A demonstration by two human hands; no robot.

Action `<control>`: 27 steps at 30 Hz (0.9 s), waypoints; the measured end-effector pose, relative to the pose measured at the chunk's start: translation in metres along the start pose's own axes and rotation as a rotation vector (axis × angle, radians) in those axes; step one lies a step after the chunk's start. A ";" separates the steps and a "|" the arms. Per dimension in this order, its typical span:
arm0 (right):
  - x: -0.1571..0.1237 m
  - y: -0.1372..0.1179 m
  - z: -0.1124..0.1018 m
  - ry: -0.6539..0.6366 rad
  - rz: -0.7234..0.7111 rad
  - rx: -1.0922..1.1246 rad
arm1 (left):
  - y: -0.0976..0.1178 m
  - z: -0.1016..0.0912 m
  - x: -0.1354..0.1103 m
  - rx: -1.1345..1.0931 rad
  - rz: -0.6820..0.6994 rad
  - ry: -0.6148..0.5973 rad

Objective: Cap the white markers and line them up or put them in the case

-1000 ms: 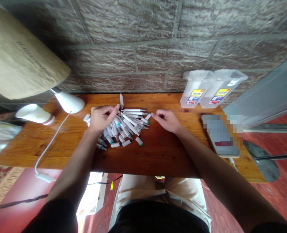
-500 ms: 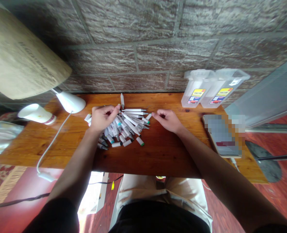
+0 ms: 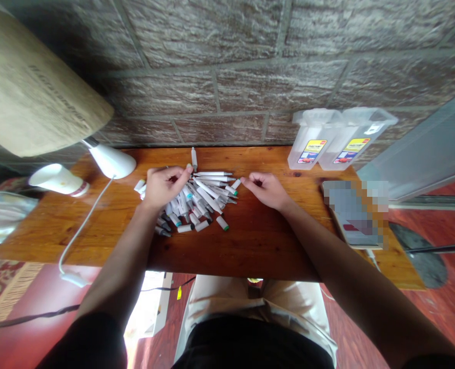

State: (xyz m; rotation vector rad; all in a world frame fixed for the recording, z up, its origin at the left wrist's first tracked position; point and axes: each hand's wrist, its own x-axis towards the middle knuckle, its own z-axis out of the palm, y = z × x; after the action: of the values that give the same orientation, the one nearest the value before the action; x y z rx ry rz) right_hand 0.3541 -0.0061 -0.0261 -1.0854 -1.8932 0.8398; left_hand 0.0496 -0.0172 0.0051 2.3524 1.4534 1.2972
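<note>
Loosely curled, my left hand (image 3: 164, 185) rests over the left side of a heap of white markers (image 3: 208, 195), with its thumb tip close to a lone marker (image 3: 194, 158) at the back. Nothing shows between its fingers. My right hand (image 3: 266, 189) lies on the wood right of the heap, its fingers also curled in and no object visible in it. Its fingertips are beside a white cap with a green end (image 3: 235, 185). Several loose caps lie along the heap's front, among them a green-ended cap (image 3: 222, 223) and a dark-ended cap (image 3: 185, 228).
Two clear plastic holders (image 3: 327, 141) stand at the back right against the stone wall (image 3: 243, 92). A phone or tablet (image 3: 350, 215), partly blurred, lies at the right. On the left are a lamp (image 3: 114, 161), its cord and a tipped paper cup (image 3: 58, 180). The wooden table (image 3: 243, 251) is narrow.
</note>
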 end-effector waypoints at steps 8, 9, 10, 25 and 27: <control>0.000 0.000 -0.001 0.001 0.006 -0.018 | 0.005 0.000 0.008 0.016 0.259 -0.228; 0.000 0.000 -0.001 0.002 0.008 -0.021 | 0.006 0.001 0.008 0.005 0.274 -0.268; 0.000 0.000 -0.001 0.002 0.011 -0.023 | 0.007 0.002 0.009 -0.008 0.287 -0.308; 0.001 0.000 -0.001 -0.003 0.010 -0.011 | 0.010 0.011 0.008 -0.053 0.289 -0.455; 0.001 0.000 -0.001 -0.002 0.008 -0.014 | 0.010 0.011 0.009 -0.062 0.292 -0.436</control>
State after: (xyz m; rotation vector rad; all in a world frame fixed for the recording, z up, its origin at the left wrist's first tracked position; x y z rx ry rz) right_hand 0.3544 -0.0056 -0.0254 -1.1019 -1.9008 0.8334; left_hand 0.0662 -0.0123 0.0079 2.6541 0.9592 0.7796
